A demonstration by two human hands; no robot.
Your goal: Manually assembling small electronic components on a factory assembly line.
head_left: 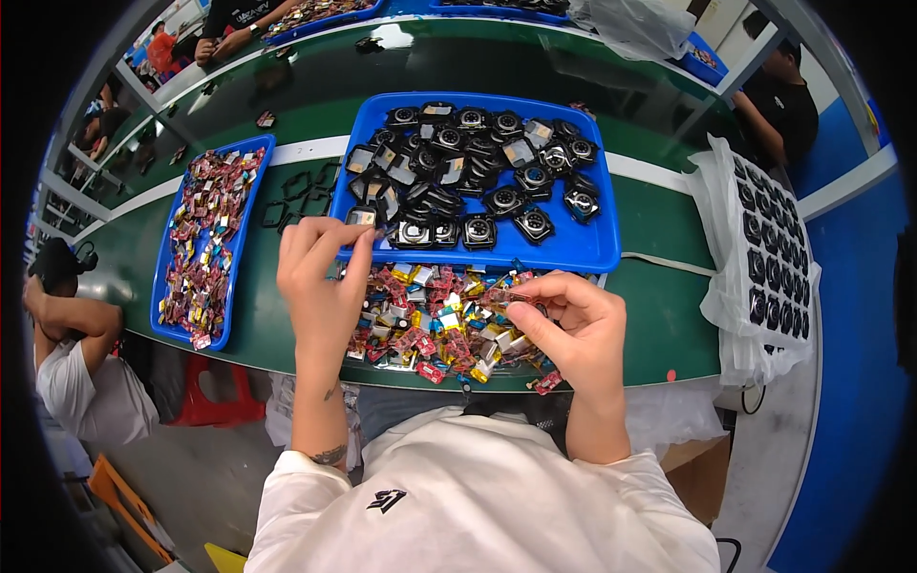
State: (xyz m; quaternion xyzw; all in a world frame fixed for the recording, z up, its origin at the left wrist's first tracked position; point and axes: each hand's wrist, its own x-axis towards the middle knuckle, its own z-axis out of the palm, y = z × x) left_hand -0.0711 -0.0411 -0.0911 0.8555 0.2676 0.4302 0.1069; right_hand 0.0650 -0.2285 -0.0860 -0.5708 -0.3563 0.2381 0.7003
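My left hand (pixel 325 267) is at the near left edge of a blue tray (pixel 597 250), its thumb and forefinger pinched together. Whatever is between those fingertips is too small to make out. Black watch cases (pixel 504 199) with round sensor backs fill much of that tray. My right hand (pixel 578 325) is closed, thumb against fingers, on a small reddish circuit board (pixel 499 297). It hovers over the right side of a loose heap of small electronic modules (pixel 449 329), with red, yellow, blue and silver parts, lying in front of the tray.
A narrow blue tray (pixel 228 315) of similar modules lies to the left on the green table (pixel 659 315). Black square frames (pixel 298 199) sit between the trays. At right stands a plastic-wrapped white rack (pixel 807 277) of watch cases. Other people sit around the line.
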